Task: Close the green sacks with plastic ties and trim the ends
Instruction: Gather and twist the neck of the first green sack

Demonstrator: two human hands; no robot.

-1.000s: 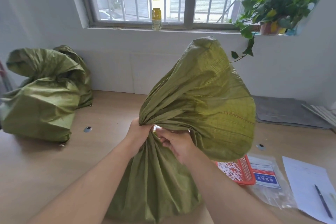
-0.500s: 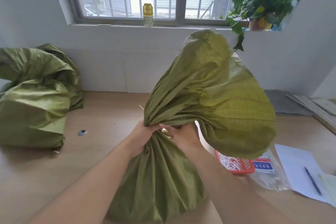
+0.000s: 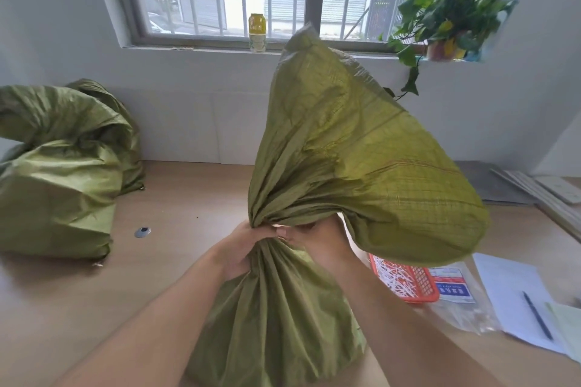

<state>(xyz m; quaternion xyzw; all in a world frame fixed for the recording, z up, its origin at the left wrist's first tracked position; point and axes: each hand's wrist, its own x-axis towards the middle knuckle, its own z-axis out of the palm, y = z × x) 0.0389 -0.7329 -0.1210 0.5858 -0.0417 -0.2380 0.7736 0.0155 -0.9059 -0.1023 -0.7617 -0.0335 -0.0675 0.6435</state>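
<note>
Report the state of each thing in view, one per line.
Near sack: upright, neck bunched, top flopped right, no tie visible.
Left hand: grips the neck.
Right hand: grips the neck.
Far sacks: lying on the table, closure not visible.
Basket: holds white ties.
Pen: lying on paper.
Bottle: upright on the sill.

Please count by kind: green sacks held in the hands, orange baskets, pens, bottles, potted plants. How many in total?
Green sack, held: 1
Orange basket: 1
Pen: 1
Bottle: 1
Potted plant: 1
Total: 5
</note>
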